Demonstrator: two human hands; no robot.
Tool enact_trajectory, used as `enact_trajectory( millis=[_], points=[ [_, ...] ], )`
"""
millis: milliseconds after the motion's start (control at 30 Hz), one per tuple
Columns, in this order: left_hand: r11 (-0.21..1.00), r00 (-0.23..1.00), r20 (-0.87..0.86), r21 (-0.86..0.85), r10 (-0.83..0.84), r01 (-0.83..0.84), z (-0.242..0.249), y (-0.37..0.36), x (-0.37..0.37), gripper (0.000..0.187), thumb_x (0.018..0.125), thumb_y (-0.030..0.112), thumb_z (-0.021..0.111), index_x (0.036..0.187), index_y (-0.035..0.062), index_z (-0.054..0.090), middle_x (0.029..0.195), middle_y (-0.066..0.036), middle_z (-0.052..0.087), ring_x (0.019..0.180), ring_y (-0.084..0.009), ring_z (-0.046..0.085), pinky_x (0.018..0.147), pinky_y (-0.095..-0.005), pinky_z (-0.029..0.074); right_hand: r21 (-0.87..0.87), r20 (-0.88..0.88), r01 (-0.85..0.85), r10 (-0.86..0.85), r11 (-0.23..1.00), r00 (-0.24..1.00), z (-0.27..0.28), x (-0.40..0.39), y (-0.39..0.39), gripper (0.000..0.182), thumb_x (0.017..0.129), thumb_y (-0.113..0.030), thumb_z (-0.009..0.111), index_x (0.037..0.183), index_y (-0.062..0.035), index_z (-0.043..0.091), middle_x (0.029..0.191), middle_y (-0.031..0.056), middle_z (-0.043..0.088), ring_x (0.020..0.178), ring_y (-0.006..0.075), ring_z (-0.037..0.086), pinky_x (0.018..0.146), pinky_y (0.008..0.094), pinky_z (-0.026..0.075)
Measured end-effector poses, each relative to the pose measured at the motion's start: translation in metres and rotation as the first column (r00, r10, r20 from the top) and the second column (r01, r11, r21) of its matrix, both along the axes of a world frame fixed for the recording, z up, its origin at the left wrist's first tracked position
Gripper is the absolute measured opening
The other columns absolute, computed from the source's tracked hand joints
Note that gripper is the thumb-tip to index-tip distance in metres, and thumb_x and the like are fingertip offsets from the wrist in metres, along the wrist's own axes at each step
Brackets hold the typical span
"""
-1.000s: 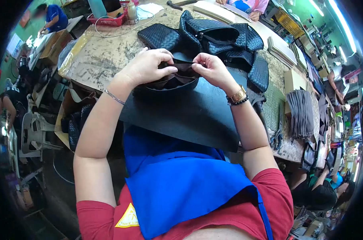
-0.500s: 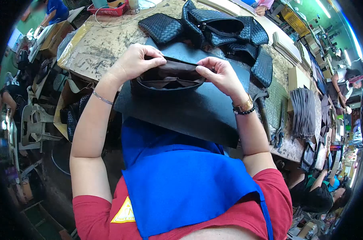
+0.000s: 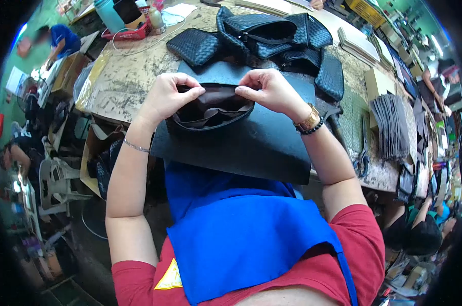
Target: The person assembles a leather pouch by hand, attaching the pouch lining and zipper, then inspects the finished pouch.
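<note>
A black bag (image 3: 210,113) with a brown lining lies mouth-up on a black mat (image 3: 251,143) at the table's near edge. My left hand (image 3: 167,97) pinches the far rim of the lining on the left. My right hand (image 3: 264,89) pinches the same rim on the right, a gold watch and dark bead bracelet on its wrist. Both hands hold the mouth spread so the inner pockets show.
A heap of black woven bags (image 3: 271,35) lies beyond the mat. A red basket (image 3: 126,33) and a teal bottle (image 3: 103,10) stand at the far left. Grey stacked pieces (image 3: 386,127) and pliers (image 3: 362,158) lie to the right. Other people work around the worn table (image 3: 124,71).
My hands have drawn the bag's far rim closer together at the middle, and the view has shifted slightly downward. The bag stays on the mat.
</note>
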State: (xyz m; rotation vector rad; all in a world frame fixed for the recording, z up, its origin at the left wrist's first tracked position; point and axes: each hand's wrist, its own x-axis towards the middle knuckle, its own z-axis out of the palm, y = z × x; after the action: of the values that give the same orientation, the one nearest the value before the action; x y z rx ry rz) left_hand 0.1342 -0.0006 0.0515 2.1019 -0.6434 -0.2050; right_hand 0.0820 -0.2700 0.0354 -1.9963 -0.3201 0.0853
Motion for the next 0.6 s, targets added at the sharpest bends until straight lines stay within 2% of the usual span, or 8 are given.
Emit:
enact_trajectory(
  millis=[100,200,333,367,567,600],
  points=[
    [1.0,1.0,0.016,-0.002,-0.007,0.007,0.002,0.0,-0.002,0.016,0.082,0.014,0.078,0.085,-0.0008,0.074,0.085,-0.004,0.071,0.08,-0.0098,0.064,0.076,-0.0255,0.05,-0.103,0.02,-0.041,0.043,0.994,0.999,0.006,0.003,0.002,0.021,0.088,-0.019,0.069,0.096,0.0005,0.072,0.081,0.0079,0.072,0.072,0.0094,0.065,0.068,0.0268,0.052],
    [1.0,1.0,-0.013,-0.007,0.001,-0.001,-0.001,0.0,-0.001,0.016,0.084,0.014,0.077,0.087,-0.0012,0.074,0.084,-0.004,0.071,0.079,-0.0089,0.063,0.075,-0.0247,0.05,-0.053,0.082,-0.064,0.069,0.997,0.994,0.002,0.008,0.003,0.022,0.088,-0.019,0.069,0.099,0.0004,0.072,0.081,0.0085,0.072,0.072,0.0103,0.065,0.068,0.0273,0.053],
    [1.0,1.0,-0.027,-0.027,0.01,-0.01,-0.001,0.0,0.0,0.018,0.085,0.016,0.076,0.088,-0.001,0.074,0.08,-0.003,0.071,0.073,-0.0071,0.062,0.07,-0.0236,0.05,-0.062,0.034,-0.094,0.096,0.994,0.995,0.001,0.012,-0.001,0.022,0.09,-0.019,0.068,0.1,0.0003,0.072,0.081,0.0089,0.073,0.073,0.0115,0.066,0.072,0.0282,0.053],
    [0.999,0.999,-0.039,-0.039,0.016,-0.017,-0.001,0.0,0.0,0.02,0.085,0.019,0.076,0.089,-0.0009,0.074,0.078,-0.003,0.07,0.071,-0.0074,0.062,0.068,-0.024,0.05,-0.089,0.05,-0.108,0.113,0.99,0.992,-0.001,0.012,-0.001,0.019,0.094,-0.016,0.067,0.101,0.0024,0.069,0.08,0.0015,0.07,0.076,0.0046,0.061,0.071,0.0231,0.052],
    [0.999,1.0,-0.012,-0.046,0.002,-0.003,-0.008,-0.001,0.004,0.023,0.084,0.022,0.076,0.089,-0.0003,0.075,0.074,-0.003,0.07,0.067,-0.007,0.06,0.064,-0.0243,0.05,-0.218,0.068,-0.144,0.162,0.965,0.984,0.01,0.013,0.004,0.019,0.094,-0.017,0.067,0.102,-0.0001,0.07,0.081,0.0033,0.071,0.073,0.0064,0.063,0.069,0.0242,0.052],
    [0.999,1.0,-0.007,-0.042,0.001,-0.002,-0.009,-0.001,0.004,0.023,0.084,0.023,0.076,0.089,-0.0001,0.075,0.074,-0.003,0.069,0.067,-0.0069,0.06,0.063,-0.0244,0.05,-0.197,0.092,-0.143,0.164,0.97,0.982,0.009,0.015,0.005,0.019,0.094,-0.018,0.067,0.101,-0.0004,0.07,0.08,0.0032,0.07,0.073,0.0068,0.063,0.069,0.0245,0.052]
  ],
)
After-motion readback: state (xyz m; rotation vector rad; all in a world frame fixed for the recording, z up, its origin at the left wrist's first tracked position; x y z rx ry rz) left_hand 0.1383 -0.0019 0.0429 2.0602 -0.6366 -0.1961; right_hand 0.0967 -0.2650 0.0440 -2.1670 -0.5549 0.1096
